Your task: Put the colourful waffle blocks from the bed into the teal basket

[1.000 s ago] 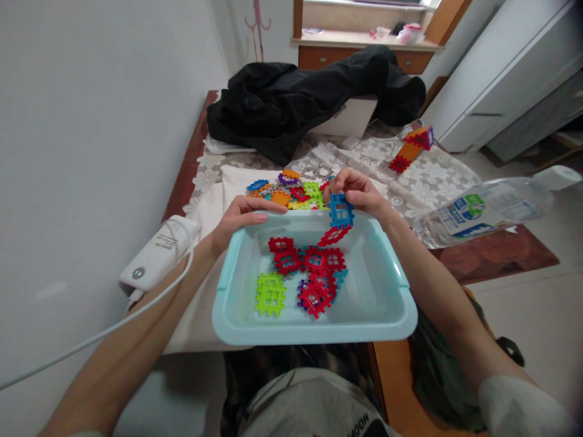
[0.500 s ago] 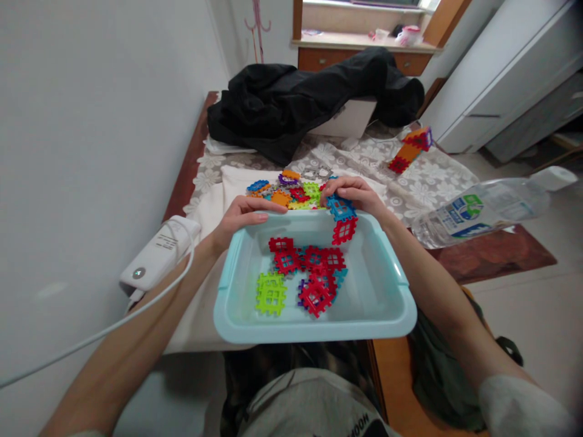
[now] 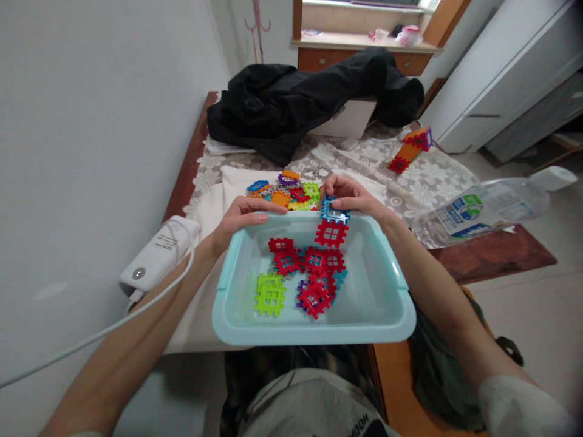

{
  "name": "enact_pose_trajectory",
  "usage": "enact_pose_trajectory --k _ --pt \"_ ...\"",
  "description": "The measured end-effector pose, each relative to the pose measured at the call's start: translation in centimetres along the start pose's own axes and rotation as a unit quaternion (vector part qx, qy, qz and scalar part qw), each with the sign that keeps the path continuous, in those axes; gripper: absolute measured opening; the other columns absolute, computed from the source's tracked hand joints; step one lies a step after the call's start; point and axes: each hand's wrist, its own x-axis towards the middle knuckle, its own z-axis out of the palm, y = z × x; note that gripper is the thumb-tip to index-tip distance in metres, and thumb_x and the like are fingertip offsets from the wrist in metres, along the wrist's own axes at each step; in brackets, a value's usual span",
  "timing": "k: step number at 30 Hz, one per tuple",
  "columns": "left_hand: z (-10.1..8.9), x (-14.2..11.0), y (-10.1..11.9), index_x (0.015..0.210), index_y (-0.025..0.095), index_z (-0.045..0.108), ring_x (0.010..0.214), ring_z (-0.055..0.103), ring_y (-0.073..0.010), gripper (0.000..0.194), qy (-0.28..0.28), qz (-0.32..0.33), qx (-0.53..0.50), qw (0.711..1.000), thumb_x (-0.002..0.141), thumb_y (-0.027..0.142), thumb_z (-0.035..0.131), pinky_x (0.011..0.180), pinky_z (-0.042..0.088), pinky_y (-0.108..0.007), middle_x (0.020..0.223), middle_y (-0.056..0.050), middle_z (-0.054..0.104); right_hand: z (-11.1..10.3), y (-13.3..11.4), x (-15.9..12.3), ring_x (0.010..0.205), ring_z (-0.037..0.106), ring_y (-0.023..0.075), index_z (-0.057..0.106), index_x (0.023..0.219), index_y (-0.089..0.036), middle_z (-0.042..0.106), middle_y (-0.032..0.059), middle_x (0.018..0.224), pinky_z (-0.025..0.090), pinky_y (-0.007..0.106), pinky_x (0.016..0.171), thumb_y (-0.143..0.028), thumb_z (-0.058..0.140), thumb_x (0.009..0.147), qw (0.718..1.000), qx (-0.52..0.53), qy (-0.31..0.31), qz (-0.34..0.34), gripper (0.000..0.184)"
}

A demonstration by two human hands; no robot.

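A light-blue plastic basin (image 3: 314,332) sits at the table's near edge, in front of my body. My left hand (image 3: 246,215) grips its far left rim, fingers along the outside and thumb over the inner side. Over the far right rim, my right hand (image 3: 350,194) pinches a blue window-shaped building tile (image 3: 334,210). Joined below that blue tile, a red tile (image 3: 331,233) hangs inside the basin. Several red tiles (image 3: 316,297) lie on the basin floor with blue and purple ones partly beneath. Lime-green tiles (image 3: 269,294) lie to their left.
Behind the basin lies a pile of mixed tiles (image 3: 281,198) on white cloth. A built tile piece (image 3: 410,150) stands farther right. A clear bottle (image 3: 494,206) is beside my right forearm, a white power bank (image 3: 159,255) with cable by my left. Black cloth (image 3: 291,100) lies behind.
My right hand has turned the joined blue and red tiles more upright and shifted them slightly left. The left hand stays on the rim; the basin has barely moved.
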Motion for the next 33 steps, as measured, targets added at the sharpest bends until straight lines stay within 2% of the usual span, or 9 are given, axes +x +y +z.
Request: enact_pose_trajectory --k 4,8,10,12,15,22,27,30,33 --pt "-0.14 0.06 -0.07 0.104 0.018 0.092 0.076 0.08 -0.0185 0.029 0.002 -0.007 0.002 1.0 0.077 0.028 0.088 0.067 0.06 -0.021 0.094 -0.009 0.088 0.26 -0.42 -0.25 0.076 0.062 0.012 0.076 0.114 -0.024 0.073 -0.0026 0.099 0.048 0.022 0.066 -0.027 0.089 0.08 1.0 -0.013 0.022 0.01 0.037" --pt "0.07 0.02 0.14 0.104 0.019 0.092 0.075 0.079 -0.0181 0.028 0.006 -0.001 0.006 1.0 0.078 0.027 0.086 0.067 0.06 -0.021 0.093 -0.009 0.088 0.31 -0.45 -0.26 0.079 0.063 0.0138 0.08 0.102 -0.021 0.075 0.0008 0.098 0.048 0.024 0.069 -0.033 0.086 0.084 0.998 -0.044 0.028 0.021 0.023" --pt "0.18 0.04 0.27 0.104 0.019 0.093 0.075 0.079 -0.018 0.028 0.008 0.001 0.009 1.0 0.077 0.027 0.086 0.066 0.059 -0.021 0.092 -0.009 0.088 0.17 -0.17 -0.17 0.078 0.062 0.0149 0.079 0.105 -0.021 0.073 0.0009 0.095 0.048 0.026 0.069 -0.041 0.087 0.086 0.999 -0.033 0.027 0.022 0.029" --pt "0.25 0.09 0.39 0.102 0.019 0.093 0.075 0.079 -0.0184 0.028 0.01 0.0 0.011 1.0 0.076 0.027 0.087 0.065 0.059 -0.021 0.092 -0.009 0.088 -0.09 0.15 -0.08 0.078 0.06 0.0152 0.076 0.105 -0.022 0.07 -0.0003 0.093 0.048 0.027 0.071 -0.047 0.093 0.082 0.999 -0.028 0.026 -0.003 0.037" --pt "0.29 0.17 0.51 0.1 0.018 0.093 0.076 0.079 -0.0189 0.028 0.011 -0.003 0.012 1.0 0.074 0.027 0.088 0.065 0.058 -0.021 0.093 -0.009 0.088 -0.46 0.37 -0.09 0.081 0.058 0.0147 0.074 0.103 -0.023 0.066 -0.0021 0.094 0.048 0.027 0.075 -0.043 0.1 0.075 0.999 -0.037 0.011 -0.032 0.043" --pt "0.25 0.19 0.63 0.101 0.019 0.093 0.074 0.078 -0.0174 0.028 0.011 -0.011 0.007 1.0 0.075 0.028 0.088 0.066 0.057 -0.021 0.092 -0.008 0.088 -0.2 -0.39 -0.15 0.088 0.062 0.0155 0.082 0.106 -0.024 0.072 -0.001 0.095 0.048 0.028 0.082 -0.038 0.093 0.083 0.998 -0.065 -0.004 -0.026 0.029" --pt "0.11 0.16 0.46 0.101 0.018 0.093 0.074 0.078 -0.02 0.029 0.017 -0.006 0.025 1.0 0.075 0.029 0.088 0.064 0.057 -0.024 0.091 -0.009 0.088 -0.59 -0.39 0.13 0.099 0.069 0.0221 0.087 0.088 -0.026 0.079 0.003 0.095 0.053 0.034 0.093 -0.041 0.092 0.08 0.993 -0.117 0.006 -0.028 0.017" --pt "0.11 0.11 0.37 0.102 0.018 0.093 0.077 0.079 -0.021 0.029 0.018 -0.002 0.03 0.999 0.076 0.03 0.087 0.067 0.058 -0.024 0.093 -0.01 0.088 -0.64 -0.36 0.15 0.097 0.07 0.023 0.087 0.084 -0.026 0.08 0.0037 0.092 0.054 0.035 0.091 -0.041 0.092 0.078 0.992 -0.122 0.014 -0.035 0.017" --pt "0.14 0.09 0.34 0.102 0.018 0.093 0.079 0.079 -0.0216 0.029 0.02 -0.003 0.027 0.999 0.076 0.03 0.087 0.068 0.059 -0.025 0.093 -0.01 0.088 -0.42 -0.43 0.08 0.089 0.068 0.0208 0.087 0.085 -0.025 0.079 0.0029 0.091 0.054 0.032 0.082 -0.039 0.092 0.078 0.992 -0.116 0.025 -0.031 0.016"
